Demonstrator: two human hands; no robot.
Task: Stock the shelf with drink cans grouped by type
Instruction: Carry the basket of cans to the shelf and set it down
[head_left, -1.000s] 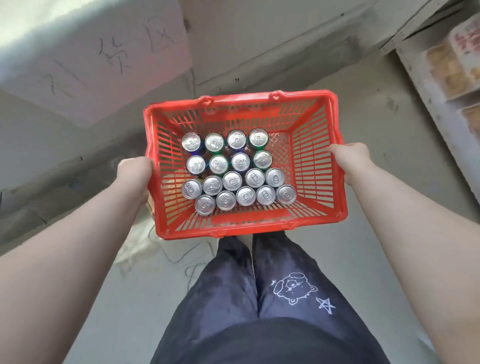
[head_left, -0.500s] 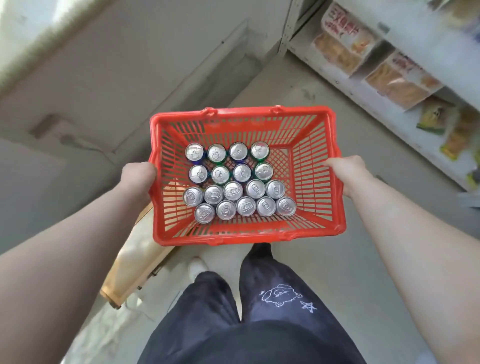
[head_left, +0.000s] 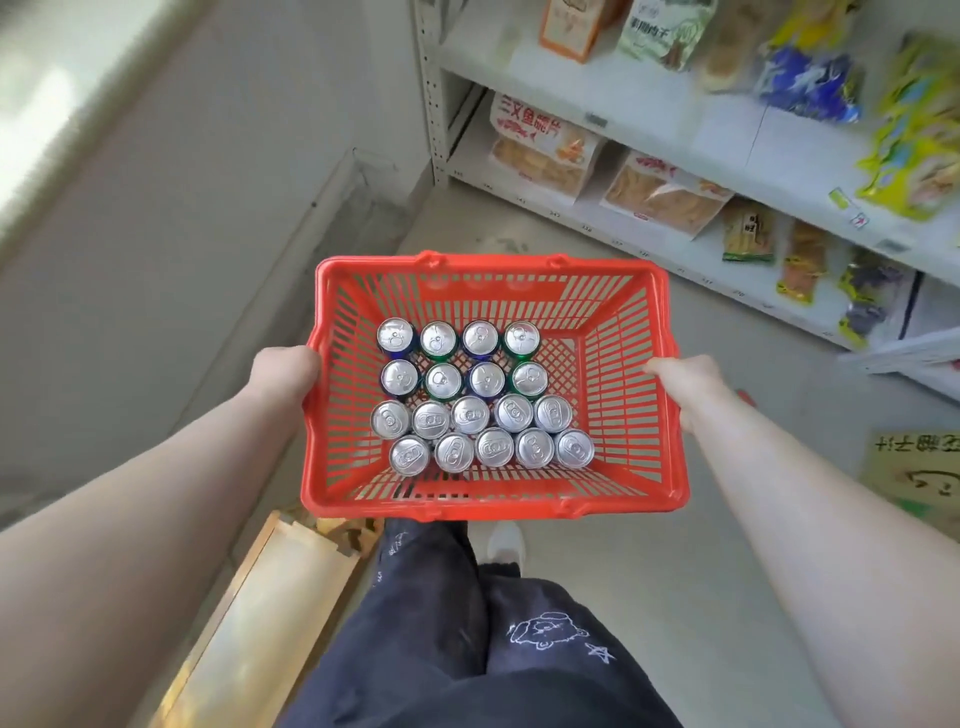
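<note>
We see a red basket (head_left: 488, 506) carried above the grey floor (head_left: 675, 571), just ahead of a person's dark trousers (head_left: 431, 665). The left hand (head_left: 283, 371) grips the basket's left rim about midway along it, and the right hand (head_left: 685, 379) grips the right rim opposite. Both are closed on the plastic, though the fingers under the rim are hidden from us.

The drink cans (head_left: 470, 414) stand upright on the basket's bottom, lids up, packed so that neighbours touch. We count eighteen in four rows: four in the far row, four in the next, then five and five toward the near rim. The block sits closer to the left wall, with bare lattice along the right wall and the far wall. In the two far rows we can see coloured sides, and from the left the columns run blue, green, blue, green. Of the ten nearer cans we see only the silver lids.

The white shelf (head_left: 727, 130) stands beyond the basket's far right corner, well apart from it, with snack bags (head_left: 545, 150) lying on its boards. A pale wooden board (head_left: 275, 597) lies on the floor below the near left corner. A white shoe (head_left: 506, 540) shows just past the near rim.
</note>
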